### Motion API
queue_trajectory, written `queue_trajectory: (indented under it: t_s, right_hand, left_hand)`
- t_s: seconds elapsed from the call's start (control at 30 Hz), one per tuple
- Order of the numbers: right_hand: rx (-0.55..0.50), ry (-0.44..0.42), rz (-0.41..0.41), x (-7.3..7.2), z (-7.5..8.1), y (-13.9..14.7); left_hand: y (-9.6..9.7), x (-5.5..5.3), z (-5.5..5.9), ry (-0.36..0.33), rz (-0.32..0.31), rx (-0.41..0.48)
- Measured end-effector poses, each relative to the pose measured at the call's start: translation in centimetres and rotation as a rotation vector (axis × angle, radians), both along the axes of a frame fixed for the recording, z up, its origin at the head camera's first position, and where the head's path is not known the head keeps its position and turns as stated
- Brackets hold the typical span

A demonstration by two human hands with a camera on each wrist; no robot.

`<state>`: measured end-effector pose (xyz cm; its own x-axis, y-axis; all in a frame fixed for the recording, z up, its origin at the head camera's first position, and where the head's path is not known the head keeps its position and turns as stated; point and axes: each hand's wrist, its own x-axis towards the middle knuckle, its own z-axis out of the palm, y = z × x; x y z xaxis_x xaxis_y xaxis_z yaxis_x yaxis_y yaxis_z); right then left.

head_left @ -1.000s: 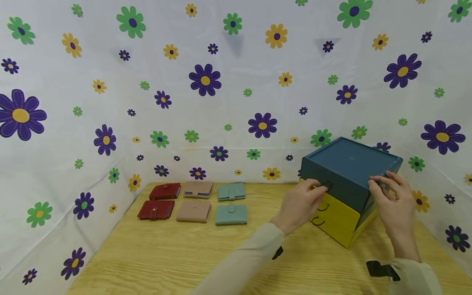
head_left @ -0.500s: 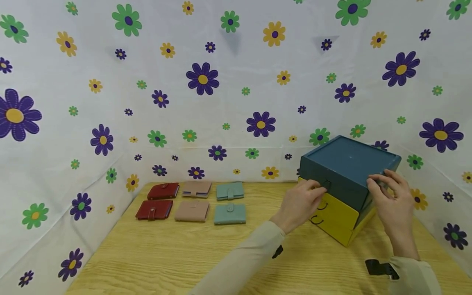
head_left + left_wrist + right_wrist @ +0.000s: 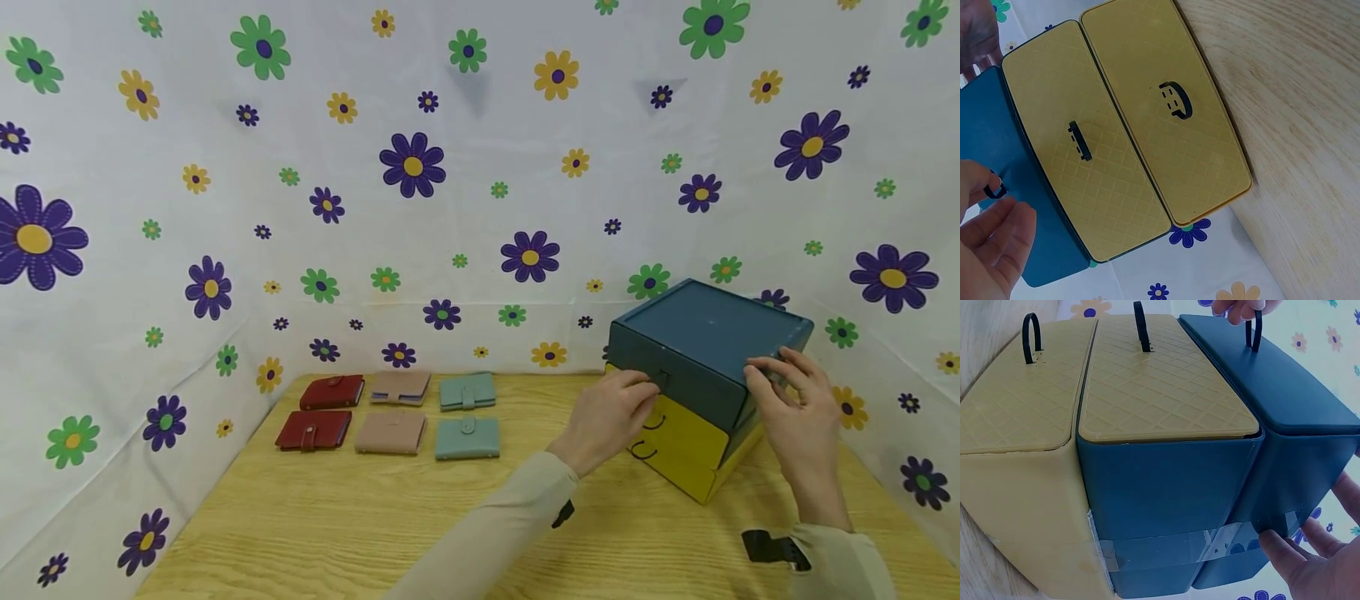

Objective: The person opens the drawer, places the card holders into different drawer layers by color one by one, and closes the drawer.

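Observation:
A three-tier drawer box (image 3: 720, 325) stands on the right of the table, its top drawer blue and the two fronts below it yellow. My left hand (image 3: 609, 417) pinches the small black loop handle (image 3: 996, 189) of the blue top drawer (image 3: 1035, 219) between thumb and finger. All three drawers are closed in the wrist views. My right hand (image 3: 802, 408) rests at the box's upper right edge, fingers against the blue side wall, as the right wrist view shows with the right hand (image 3: 1310, 565) low at the right. Black loop handles (image 3: 1141, 328) stand out from the yellow fronts too.
At the table's back left lie several snap-strap wallets in two rows: red ones (image 3: 315, 429), pink ones (image 3: 390, 432) and light teal ones (image 3: 467, 437). The wooden table (image 3: 360, 525) meets a white flower-print cloth (image 3: 480, 225) behind and at both sides. Clear tape (image 3: 1154, 550) runs along the box's side.

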<state>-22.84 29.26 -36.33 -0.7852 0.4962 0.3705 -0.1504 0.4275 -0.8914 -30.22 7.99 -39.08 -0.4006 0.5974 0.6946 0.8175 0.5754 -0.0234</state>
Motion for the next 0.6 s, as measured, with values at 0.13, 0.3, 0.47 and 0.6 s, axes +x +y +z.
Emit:
queue_trajectory:
  t_s: [0.13, 0.3, 0.47, 0.6]
  right_hand:
    - [-0.013, 0.009, -0.002, 0.0, 0.0, -0.1]
    - [-0.031, 0.024, -0.005, -0.1, 0.0, -0.2]
    - [-0.026, 0.023, -0.011, -0.1, -0.1, -0.1]
    - [-0.029, 0.017, -0.015, 0.0, -0.2, -0.1]
  left_hand:
    - [-0.1, 0.1, 0.1, -0.013, -0.022, 0.021]
    - [-0.4, 0.2, 0.1, -0.027, -0.041, 0.035]
    - [-0.8, 0.3, 0.2, -0.015, -0.073, 0.042]
    - [-1.2, 0.6, 0.2, -0.020, -0.097, 0.047]
